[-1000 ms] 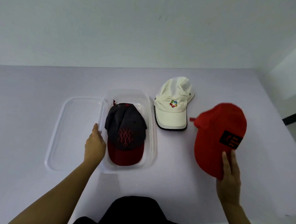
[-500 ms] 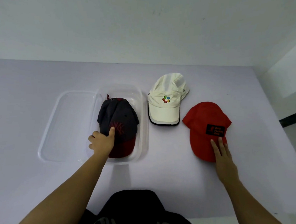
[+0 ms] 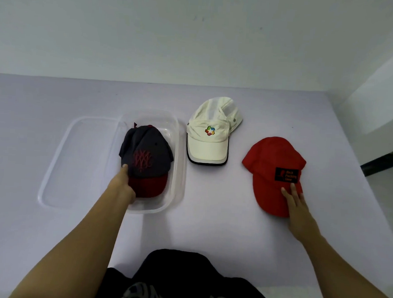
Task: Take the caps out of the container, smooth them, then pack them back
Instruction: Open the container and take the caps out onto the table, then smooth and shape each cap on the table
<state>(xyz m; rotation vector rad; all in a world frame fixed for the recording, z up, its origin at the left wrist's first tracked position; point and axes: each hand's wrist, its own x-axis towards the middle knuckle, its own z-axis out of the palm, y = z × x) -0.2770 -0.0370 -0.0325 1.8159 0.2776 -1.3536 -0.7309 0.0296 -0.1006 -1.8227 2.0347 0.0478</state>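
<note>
A dark grey cap point(image 3: 148, 155) with a red brim and red stitching lies inside the clear plastic container point(image 3: 178, 161). My left hand point(image 3: 123, 185) reaches into the container and grips this cap at its left brim edge, thumb on top. A cream cap point(image 3: 211, 136) with a coloured logo lies flat on the table right of the container. Further right a red cap point(image 3: 274, 162) with a black patch lies on the table. My right hand point(image 3: 296, 208) rests flat on its brim, fingers spread.
The clear lid point(image 3: 75, 160) lies on the table directly left of the container, touching it. The table point(image 3: 209, 230) is white and a wall runs along its far edge. The table's right edge drops off near a dark floor strip point(image 3: 383, 162).
The red cap came down from the air onto the table, my right hand flattening on its brim. My left hand moved from the container's rim onto the dark grey cap.
</note>
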